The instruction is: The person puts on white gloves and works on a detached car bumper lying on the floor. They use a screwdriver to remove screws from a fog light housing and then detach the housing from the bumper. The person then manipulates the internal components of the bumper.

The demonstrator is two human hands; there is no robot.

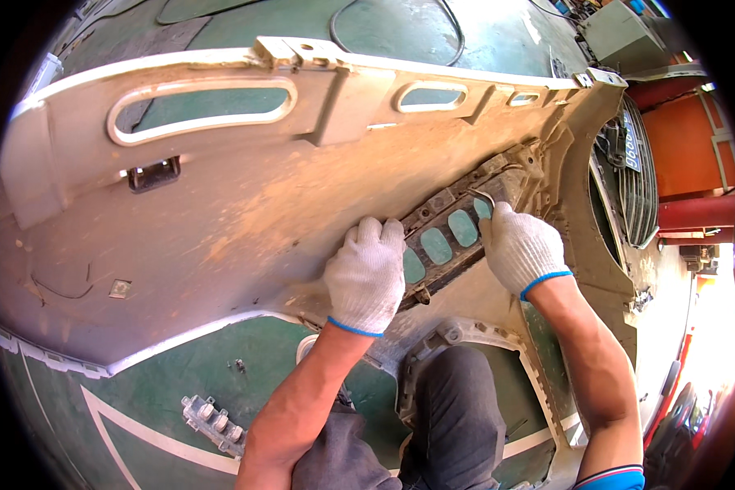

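A large dusty car bumper cover (261, 204) lies with its inner side toward me. Fixed along its middle is a dirty black slotted panel (451, 263) with rounded openings. My left hand (366, 273), in a white knit glove with a blue cuff, is closed at the near left end of that panel, fingers curled over its edge. At its right part, my right hand (524, 249), gloved alike, is closed around a thin curved metal hook (483, 196), its tip against the panel's upper edge. The glove hides the rest of the hook.
A grey plastic part (214, 425) lies on the green floor at lower left, with small dark bits (238, 366) nearby. A black hose (457, 33) curls beyond the bumper. At right stands a car grille (641, 175) with a plate. My knee (457, 408) is close below the panel.
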